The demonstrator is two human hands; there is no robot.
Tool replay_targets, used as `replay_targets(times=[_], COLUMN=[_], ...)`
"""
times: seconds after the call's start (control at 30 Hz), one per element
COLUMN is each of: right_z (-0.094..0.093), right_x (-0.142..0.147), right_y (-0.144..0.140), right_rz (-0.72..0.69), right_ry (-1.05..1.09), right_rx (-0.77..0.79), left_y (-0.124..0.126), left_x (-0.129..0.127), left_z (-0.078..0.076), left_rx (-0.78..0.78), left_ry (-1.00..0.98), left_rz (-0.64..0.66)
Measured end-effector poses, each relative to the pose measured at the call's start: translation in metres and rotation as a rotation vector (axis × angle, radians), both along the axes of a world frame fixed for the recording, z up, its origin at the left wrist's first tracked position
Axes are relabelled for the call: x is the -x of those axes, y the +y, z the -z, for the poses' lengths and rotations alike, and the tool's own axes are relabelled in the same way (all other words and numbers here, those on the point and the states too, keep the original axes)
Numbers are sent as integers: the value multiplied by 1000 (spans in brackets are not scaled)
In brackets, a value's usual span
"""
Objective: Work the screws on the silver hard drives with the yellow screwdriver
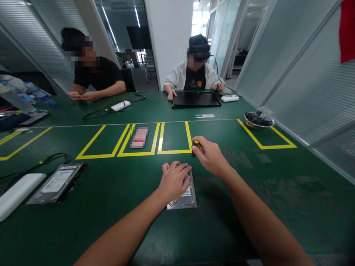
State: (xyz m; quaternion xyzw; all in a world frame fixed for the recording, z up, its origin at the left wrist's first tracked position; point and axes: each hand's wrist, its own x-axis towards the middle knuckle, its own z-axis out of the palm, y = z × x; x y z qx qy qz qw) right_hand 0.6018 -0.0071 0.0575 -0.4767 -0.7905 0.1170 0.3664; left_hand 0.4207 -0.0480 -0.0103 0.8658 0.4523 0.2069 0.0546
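Note:
A silver hard drive (191,200) lies flat on the green table in front of me, partly covered by my left hand. My left hand (175,181) holds it down from above, with bent fingers over its far end and the thumb toward its right side. In my right hand (208,153) is a screwdriver (196,144) with a black and yellow handle, gripped between thumb and fingers. It stands nearly upright, its shaft pointing down to the drive's far right corner, close to my left fingertips. Whether the tip sits in a screw is too small to tell.
Left of me lie another hard drive (57,183) and a white power bank (20,192) with a black cable. Yellow tape (174,152) marks boxes on the table. A metal bowl (258,121) stands at the right. Across sit two people, one touching a black flat panel (196,99).

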Motion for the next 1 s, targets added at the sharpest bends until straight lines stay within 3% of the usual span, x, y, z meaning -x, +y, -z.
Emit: replay_targets(times=[1.0], right_z=[1], right_x=[-1], right_y=[1], right_rz=[-19], right_ry=[-3], right_rx=[-10], left_y=[1], left_x=[1], left_z=[1], left_rx=[0], left_ry=[-12], left_rz=[5])
